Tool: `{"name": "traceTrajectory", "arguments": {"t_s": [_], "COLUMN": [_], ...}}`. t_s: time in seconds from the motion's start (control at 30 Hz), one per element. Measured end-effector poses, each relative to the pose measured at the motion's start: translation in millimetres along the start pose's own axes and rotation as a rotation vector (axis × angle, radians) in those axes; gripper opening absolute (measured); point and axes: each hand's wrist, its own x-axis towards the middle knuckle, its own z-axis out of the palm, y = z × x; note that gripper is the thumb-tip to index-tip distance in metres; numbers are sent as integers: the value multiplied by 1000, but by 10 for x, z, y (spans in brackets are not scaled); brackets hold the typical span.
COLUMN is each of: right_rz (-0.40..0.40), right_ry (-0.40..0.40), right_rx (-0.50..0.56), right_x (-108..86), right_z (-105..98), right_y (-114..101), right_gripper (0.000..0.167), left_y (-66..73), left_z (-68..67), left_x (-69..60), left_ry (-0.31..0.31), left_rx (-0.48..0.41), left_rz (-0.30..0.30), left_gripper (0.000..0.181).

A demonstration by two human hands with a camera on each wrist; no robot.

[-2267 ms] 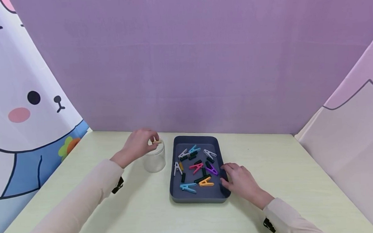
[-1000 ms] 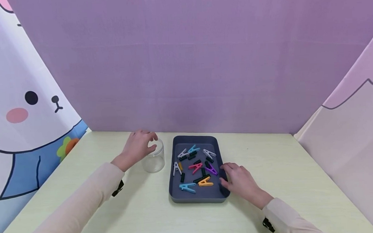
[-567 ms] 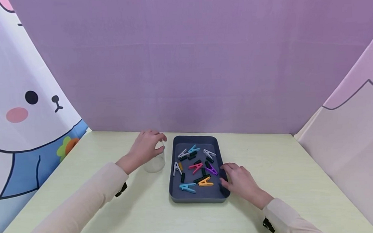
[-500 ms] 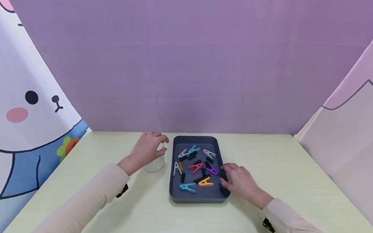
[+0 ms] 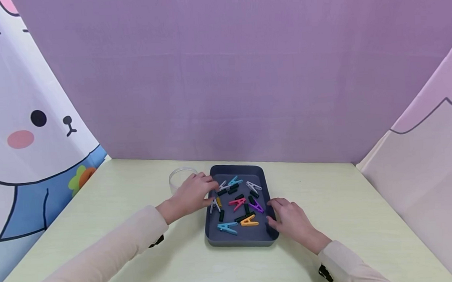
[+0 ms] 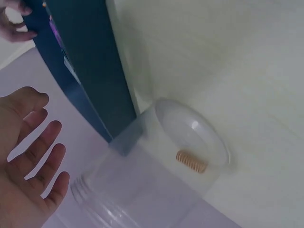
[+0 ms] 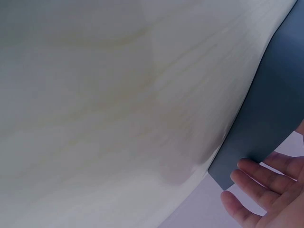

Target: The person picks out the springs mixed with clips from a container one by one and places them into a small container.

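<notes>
In the head view my left hand (image 5: 193, 194) hovers over the left rim of the grey tray (image 5: 241, 242), fingers spread and holding nothing. Behind it stands a clear jar (image 5: 172, 180), partly hidden by the hand. The left wrist view shows a small tan, coil-like ridged piece (image 6: 191, 161) lying inside that jar. In the tray lie clothespins, among them a red clothespin (image 5: 237, 203), a purple clothespin (image 5: 256, 205) and a yellow clothespin (image 5: 249, 220), plus several short dark ridged pieces (image 5: 221, 215). My right hand (image 5: 294, 224) rests its fingertips at the tray's right wall.
The pale tabletop (image 5: 338, 203) surrounds the tray and jar. A purple cloth backdrop (image 5: 227, 82) rises behind it. Printed cartoon cloth (image 5: 53, 165) covers the left side, and another pale cloth (image 5: 432, 170) hangs at the right.
The tan ridged piece left my left hand above the jar and now lies inside it. That hand has moved right, from the jar to the tray's left rim. My right hand stayed put.
</notes>
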Motion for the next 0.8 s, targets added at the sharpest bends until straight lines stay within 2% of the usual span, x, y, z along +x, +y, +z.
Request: {"name": "traceTrajectory", "arguments": {"t_s": [0.2,0.57,0.8], "right_rz": [11,10,8], "right_ry": [-18,-10,-4], "right_rx": [7,17,16], "right_x": [6,-6,-6], "right_z": [-2,0,4], "right_y": [5,4,2], "right_gripper": [35,34,34], "left_y": [80,182,236], "left_z": [78,241,331], "left_x": [-10,11,23], "left_ry": [-54,-202,-262], "left_rx": [-17,69,105], "left_rz": [39,92,106], "left_gripper": [23,23,27]}}
